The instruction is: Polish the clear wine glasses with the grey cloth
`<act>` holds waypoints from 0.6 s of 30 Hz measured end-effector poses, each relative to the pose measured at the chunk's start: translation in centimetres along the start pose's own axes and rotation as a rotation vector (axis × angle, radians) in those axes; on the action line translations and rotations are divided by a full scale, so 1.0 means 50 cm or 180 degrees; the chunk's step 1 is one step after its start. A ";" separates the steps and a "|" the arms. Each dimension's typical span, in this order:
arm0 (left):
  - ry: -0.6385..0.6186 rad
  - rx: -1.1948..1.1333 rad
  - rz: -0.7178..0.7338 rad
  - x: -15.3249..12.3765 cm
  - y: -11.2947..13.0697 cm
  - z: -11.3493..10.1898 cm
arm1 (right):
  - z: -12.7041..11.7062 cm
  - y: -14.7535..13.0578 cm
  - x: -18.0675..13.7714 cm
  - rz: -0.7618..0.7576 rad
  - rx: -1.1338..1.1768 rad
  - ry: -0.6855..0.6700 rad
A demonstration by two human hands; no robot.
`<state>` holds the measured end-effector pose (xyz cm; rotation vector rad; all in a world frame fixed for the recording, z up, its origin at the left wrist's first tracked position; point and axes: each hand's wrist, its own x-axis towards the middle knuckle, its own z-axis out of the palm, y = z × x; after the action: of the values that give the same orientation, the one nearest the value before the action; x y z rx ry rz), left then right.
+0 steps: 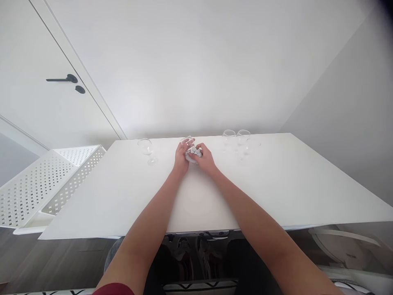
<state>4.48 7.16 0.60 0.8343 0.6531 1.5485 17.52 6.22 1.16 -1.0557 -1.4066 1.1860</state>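
Both my arms reach across a white table (123,196) to its far middle. My left hand (181,155) is wrapped around a clear stemmed glass (186,141), whose rim shows above my fingers. My right hand (205,157) presses a crumpled pale cloth (194,154) against that glass, fingers closed on it. One more clear glass (146,149) stands to the left, apart from my hands. A group of three clear glasses (239,139) stands to the right near the wall.
A white perforated rack (46,184) sits left of the table. Behind it is a white door with a black handle (63,79). A plain wall runs along the table's far edge. A white chair (344,243) shows at the lower right.
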 end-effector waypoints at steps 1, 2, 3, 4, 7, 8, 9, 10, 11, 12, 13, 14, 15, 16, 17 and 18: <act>-0.0064 -0.0104 -0.0114 -0.001 0.001 0.000 | -0.003 -0.003 0.002 0.0238 0.0416 -0.0273; -0.0145 -0.0199 -0.0241 -0.002 0.003 0.001 | -0.006 -0.005 0.003 0.0451 0.0822 -0.0569; -0.0228 -0.0272 -0.0352 -0.002 0.004 0.001 | -0.008 -0.006 0.004 0.0605 0.1144 -0.0840; -0.0291 -0.0314 -0.0427 -0.003 0.004 0.002 | -0.010 -0.006 0.005 0.0677 0.1327 -0.1025; -0.0260 -0.0232 -0.0310 -0.003 0.005 0.005 | -0.006 0.000 0.002 0.0372 0.0903 -0.0708; -0.0206 -0.0151 -0.0205 -0.003 0.004 0.006 | -0.002 0.003 0.001 0.0181 0.0533 -0.0413; -0.0158 -0.0067 -0.0113 -0.003 0.004 0.006 | 0.002 0.006 0.000 0.0009 0.0168 -0.0132; -0.0126 0.0000 -0.0056 -0.003 0.003 0.006 | 0.005 0.008 -0.001 -0.0109 -0.0096 0.0072; -0.0102 0.0032 -0.0043 -0.003 0.002 0.006 | 0.006 0.008 0.000 -0.0137 -0.0186 0.0140; -0.0083 0.0023 -0.0082 -0.003 0.001 0.005 | 0.006 0.008 0.001 -0.0061 -0.0078 0.0065; -0.0061 -0.0011 -0.0156 -0.003 0.001 0.004 | 0.004 0.006 0.002 0.0094 0.0194 -0.0117; -0.0047 -0.0047 -0.0236 -0.002 0.000 0.003 | 0.000 0.004 0.004 0.0283 0.0541 -0.0341; -0.0049 -0.0069 -0.0299 -0.001 -0.001 0.002 | -0.004 0.002 0.006 0.0464 0.0881 -0.0558; -0.0069 -0.0079 -0.0338 -0.001 -0.001 0.001 | -0.008 0.001 0.007 0.0604 0.1139 -0.0730; -0.0094 -0.0085 -0.0357 0.000 -0.002 0.000 | -0.010 0.000 0.007 0.0667 0.1268 -0.0816; -0.0110 -0.0085 -0.0354 0.000 -0.002 -0.001 | -0.011 0.001 0.007 0.0632 0.1238 -0.0793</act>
<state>4.50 7.20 0.48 0.7901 0.6420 1.4368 18.02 6.64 1.18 -0.8040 -1.2038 1.7045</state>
